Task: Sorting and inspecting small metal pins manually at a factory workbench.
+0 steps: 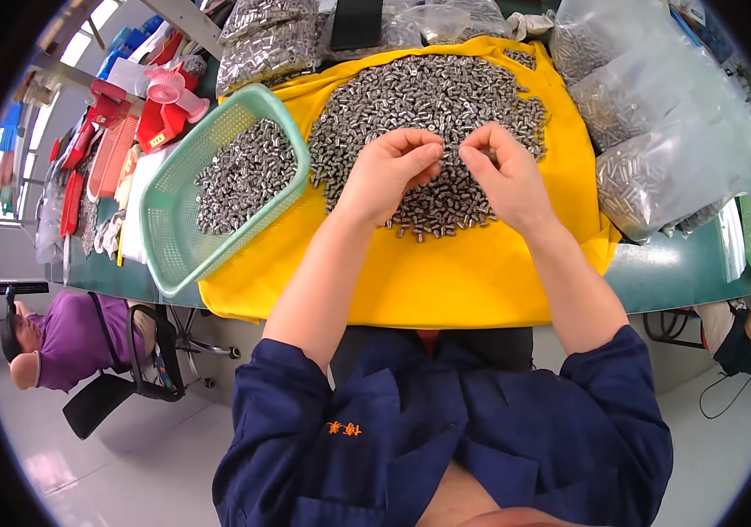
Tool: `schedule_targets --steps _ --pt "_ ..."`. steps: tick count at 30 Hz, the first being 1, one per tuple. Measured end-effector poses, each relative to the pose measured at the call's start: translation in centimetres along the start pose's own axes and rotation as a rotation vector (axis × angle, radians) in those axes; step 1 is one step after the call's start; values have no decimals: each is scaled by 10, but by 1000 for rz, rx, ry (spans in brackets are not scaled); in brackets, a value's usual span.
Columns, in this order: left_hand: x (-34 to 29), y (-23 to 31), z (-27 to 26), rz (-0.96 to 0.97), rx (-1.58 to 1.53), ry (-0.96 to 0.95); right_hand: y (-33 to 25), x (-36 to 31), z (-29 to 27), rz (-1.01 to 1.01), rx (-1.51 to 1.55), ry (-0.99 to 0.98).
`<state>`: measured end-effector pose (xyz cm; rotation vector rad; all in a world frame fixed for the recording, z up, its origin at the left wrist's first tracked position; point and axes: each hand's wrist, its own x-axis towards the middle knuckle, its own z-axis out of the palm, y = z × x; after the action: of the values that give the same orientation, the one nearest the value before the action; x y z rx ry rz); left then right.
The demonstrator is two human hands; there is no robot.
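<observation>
Both my hands are raised over a broad heap of small cylindrical metal parts spread on a yellow cloth. My left hand is closed, its thumb pressed to the forefinger; anything between them is too small to make out. Close beside it, my right hand makes a similar pinch with thumb and forefinger, and I cannot see what is in it. A narrow gap separates the two sets of fingertips. To the left of the heap stands a light green plastic basket, partly filled with similar metal parts.
Plastic bags of metal parts lie at the right, more bags at the back left. A black phone rests behind the heap. Red bins and a pink fan stand left. A person in purple sits at the left.
</observation>
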<state>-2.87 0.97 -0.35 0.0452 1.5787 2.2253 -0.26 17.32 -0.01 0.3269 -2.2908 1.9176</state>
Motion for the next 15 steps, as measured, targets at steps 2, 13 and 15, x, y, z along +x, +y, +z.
schedule_targets --steps 2,13,15 --pt "1 -3 -4 -22 -82 -31 -1 -4 4 -56 -46 7" --pt "-2 -11 -1 -18 -256 -108 -7 -6 10 -168 -165 1" --pt "-2 -11 -2 -21 -232 -117 -6 -6 8 -166 -194 -8"
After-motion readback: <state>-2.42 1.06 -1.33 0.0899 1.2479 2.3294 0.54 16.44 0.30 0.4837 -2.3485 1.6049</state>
